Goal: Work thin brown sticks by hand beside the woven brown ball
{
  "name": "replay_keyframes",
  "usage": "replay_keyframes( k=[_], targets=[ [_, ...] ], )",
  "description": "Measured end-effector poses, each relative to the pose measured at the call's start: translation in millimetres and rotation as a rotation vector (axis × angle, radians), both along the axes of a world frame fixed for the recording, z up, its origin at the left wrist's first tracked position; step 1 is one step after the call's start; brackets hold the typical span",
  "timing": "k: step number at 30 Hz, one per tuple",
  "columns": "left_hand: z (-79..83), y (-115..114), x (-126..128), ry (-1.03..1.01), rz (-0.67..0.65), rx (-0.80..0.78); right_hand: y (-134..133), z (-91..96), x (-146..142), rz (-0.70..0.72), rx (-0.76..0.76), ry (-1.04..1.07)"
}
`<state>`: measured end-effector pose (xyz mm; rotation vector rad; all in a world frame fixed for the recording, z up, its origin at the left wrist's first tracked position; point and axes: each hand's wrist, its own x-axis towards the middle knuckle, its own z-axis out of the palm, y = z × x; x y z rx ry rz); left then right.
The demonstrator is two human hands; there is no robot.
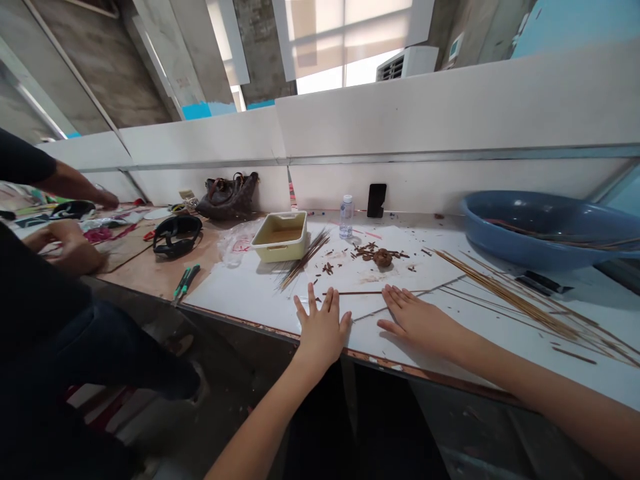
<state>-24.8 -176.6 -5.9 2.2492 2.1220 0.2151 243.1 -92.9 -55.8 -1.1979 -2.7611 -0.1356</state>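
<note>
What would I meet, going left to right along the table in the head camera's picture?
Green-handled tools, dark handbag, pale yellow tub, left hand, right hand, blue basin.

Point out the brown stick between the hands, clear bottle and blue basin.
Brown stick (359,293), head view: exposed stretch.
Clear bottle (346,223), head view: body.
Blue basin (520,248), head view: outer wall.

On the table (143,273), the tub (278,253) stood left of the bottle (346,220), the basin (520,248) right; a stick (361,293) lay before the ball (383,258).
</note>
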Motion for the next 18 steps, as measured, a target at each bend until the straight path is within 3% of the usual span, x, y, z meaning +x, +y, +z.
replay_keyframes(
  k=[3,9,15,18],
  targets=[
    [1.8,0.4,1.1,0.008,0.006,-0.017,0.8,-1.1,1.4,0.01,0.008,0.003],
    [10.8,33.9,4.0,0.024,0.046,-0.025,19.4,15.4,-14.8,-0.065,-0.042,-0.03],
    [-6.6,3.6,-3.5,0.08,-0.027,0.095,-5.5,-10.1,-0.8,-0.033,0.031,0.024],
    [-4.0,9.9,-4.4,0.077,-0.018,0.081,1.5,-10.1,-4.3,-0.045,0.022,0.045]
  ],
)
